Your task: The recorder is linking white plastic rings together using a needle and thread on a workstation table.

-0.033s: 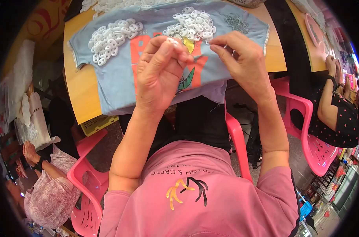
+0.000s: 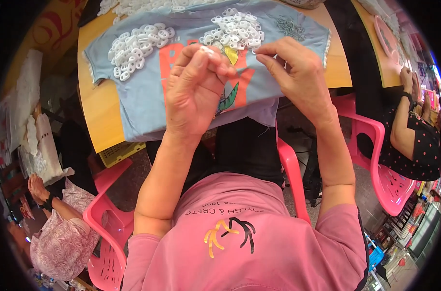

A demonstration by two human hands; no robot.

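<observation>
My left hand (image 2: 193, 92) is raised over a light blue T-shirt (image 2: 143, 106) spread on the table, its fingers pinching a small white plastic piece (image 2: 207, 50). My right hand (image 2: 290, 63) hovers to the right, thumb and forefinger brought close together. Something tiny shows at those fingertips, too small to name. Just beyond the hands lies a pile of white plastic pieces with holes (image 2: 235, 29). Another heap of white oval two-holed pieces (image 2: 138, 48) rests on the shirt at the left. Small grey metal-looking bits (image 2: 289, 26) are scattered at the shirt's upper right.
More white pieces (image 2: 152, 6) cover the far side of the wooden table (image 2: 101, 126). Pink chairs (image 2: 370, 145) stand around. One person (image 2: 65, 228) sits at the left and another (image 2: 409, 131) at the right. A yellow crate (image 2: 121, 154) is under the table's left edge.
Both hands have shifted very slightly to the left, with their pinches kept. The piles look the same.
</observation>
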